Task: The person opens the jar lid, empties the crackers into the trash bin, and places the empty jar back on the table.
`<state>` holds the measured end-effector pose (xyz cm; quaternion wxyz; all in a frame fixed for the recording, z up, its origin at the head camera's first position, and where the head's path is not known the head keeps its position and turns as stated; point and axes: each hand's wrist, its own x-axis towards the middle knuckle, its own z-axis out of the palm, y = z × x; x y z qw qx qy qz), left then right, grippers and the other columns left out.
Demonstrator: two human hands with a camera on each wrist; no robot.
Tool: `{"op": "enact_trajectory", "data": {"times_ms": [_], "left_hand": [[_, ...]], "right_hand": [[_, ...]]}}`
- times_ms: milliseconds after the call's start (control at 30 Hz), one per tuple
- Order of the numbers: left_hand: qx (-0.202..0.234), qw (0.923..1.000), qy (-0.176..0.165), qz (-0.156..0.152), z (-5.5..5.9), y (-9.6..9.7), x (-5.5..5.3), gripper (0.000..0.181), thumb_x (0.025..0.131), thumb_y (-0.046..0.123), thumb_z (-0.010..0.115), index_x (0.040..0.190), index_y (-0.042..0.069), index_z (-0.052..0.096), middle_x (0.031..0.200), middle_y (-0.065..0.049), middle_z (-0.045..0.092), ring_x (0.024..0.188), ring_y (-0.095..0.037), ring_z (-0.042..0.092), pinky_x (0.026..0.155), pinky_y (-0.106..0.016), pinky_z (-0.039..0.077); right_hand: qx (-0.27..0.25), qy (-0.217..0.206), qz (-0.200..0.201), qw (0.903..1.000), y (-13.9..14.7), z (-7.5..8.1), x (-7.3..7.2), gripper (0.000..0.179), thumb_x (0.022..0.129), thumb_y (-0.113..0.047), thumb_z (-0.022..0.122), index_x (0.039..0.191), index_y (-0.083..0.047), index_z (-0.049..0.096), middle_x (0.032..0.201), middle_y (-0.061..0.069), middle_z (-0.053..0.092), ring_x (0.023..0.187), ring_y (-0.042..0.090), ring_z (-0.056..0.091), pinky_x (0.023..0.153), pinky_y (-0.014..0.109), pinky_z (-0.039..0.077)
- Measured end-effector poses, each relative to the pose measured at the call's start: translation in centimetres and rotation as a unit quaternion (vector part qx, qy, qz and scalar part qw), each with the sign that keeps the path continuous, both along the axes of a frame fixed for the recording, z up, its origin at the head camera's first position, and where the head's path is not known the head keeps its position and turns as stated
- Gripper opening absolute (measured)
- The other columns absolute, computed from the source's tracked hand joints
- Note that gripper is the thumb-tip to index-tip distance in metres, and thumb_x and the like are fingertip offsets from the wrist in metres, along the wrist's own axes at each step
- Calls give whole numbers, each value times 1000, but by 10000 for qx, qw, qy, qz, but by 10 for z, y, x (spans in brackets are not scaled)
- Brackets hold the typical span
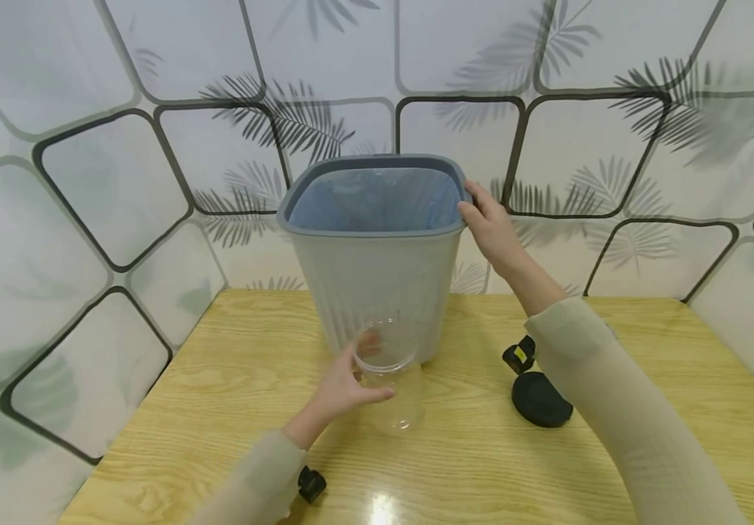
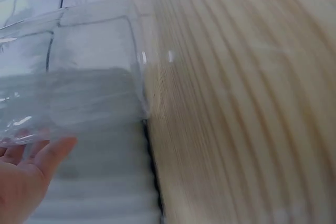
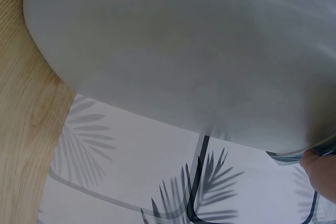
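A clear plastic jar (image 1: 386, 350) is in my left hand (image 1: 344, 390), its round mouth upward, thumb on the near side and fingers round the far side. It overlaps the lower front of a grey-white trash bin (image 1: 377, 277) with a blue-grey rim and a blue inside. In the left wrist view the jar (image 2: 79, 72) lies along the fingertips of the left hand (image 2: 26, 179). My right hand (image 1: 491, 226) grips the bin's rim at the right. The right wrist view shows the bin's side (image 3: 168, 66) and part of that hand (image 3: 321, 174) at the rim.
A black round disc, like a lid (image 1: 541, 399), lies on the wood-grain table (image 1: 232, 394) beside the right forearm. Small black devices (image 1: 519, 355) show at both wrists. Behind the table stands a patterned wall (image 1: 456, 65) with leaf prints, close to the bin.
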<state>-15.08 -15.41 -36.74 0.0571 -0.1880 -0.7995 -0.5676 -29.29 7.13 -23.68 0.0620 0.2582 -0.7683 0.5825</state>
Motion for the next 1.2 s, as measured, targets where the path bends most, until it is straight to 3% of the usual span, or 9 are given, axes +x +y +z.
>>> {"op": "enact_trajectory", "data": {"times_ms": [67,300,600,933,1167,1200], "left_hand": [[-17,9999,-44,-166,-3,6,-1,81,63,0,78,129,-7,32,123,-24,43,111,-37,42,81,-40,42],[225,9972,-201,-681,-27,23,-17,84,64,4,78,133,-1,29,128,-17,38,116,-30,38,93,-39,36],[448,9942,-226,-955,-30,40,-21,88,62,0,78,134,1,28,127,-22,37,115,-35,38,95,-43,33],[-277,9958,-185,-853,-30,52,-22,93,63,16,81,137,7,26,128,-14,39,117,-30,39,93,-39,35],[-421,9951,-121,-883,-31,55,-22,98,63,18,81,140,11,22,130,-14,39,118,-27,39,92,-41,36],[-426,9950,-153,-894,-27,55,-20,97,63,16,81,140,9,22,130,-15,38,118,-28,39,92,-42,36]], "right_hand": [[-22,-12,-1,10000,0,0,0,55,96,-24,34,140,1,12,146,15,2,132,19,5,104,35,15],[15,16,-75,10000,-1,-2,-1,55,96,-23,35,140,1,13,146,15,6,132,21,8,104,36,16],[-64,74,-86,9999,-1,-4,-1,55,95,-22,35,140,2,14,145,17,10,131,23,13,104,36,18],[-87,74,-38,9999,-2,-3,0,55,96,-23,34,140,2,13,145,16,10,131,23,13,104,36,18],[-68,45,2,10000,-2,-2,1,55,96,-23,34,140,1,12,145,15,8,131,22,12,104,37,18],[-66,47,10,10000,-2,-2,1,55,96,-23,33,140,1,12,145,15,8,131,22,12,104,37,18]]}}
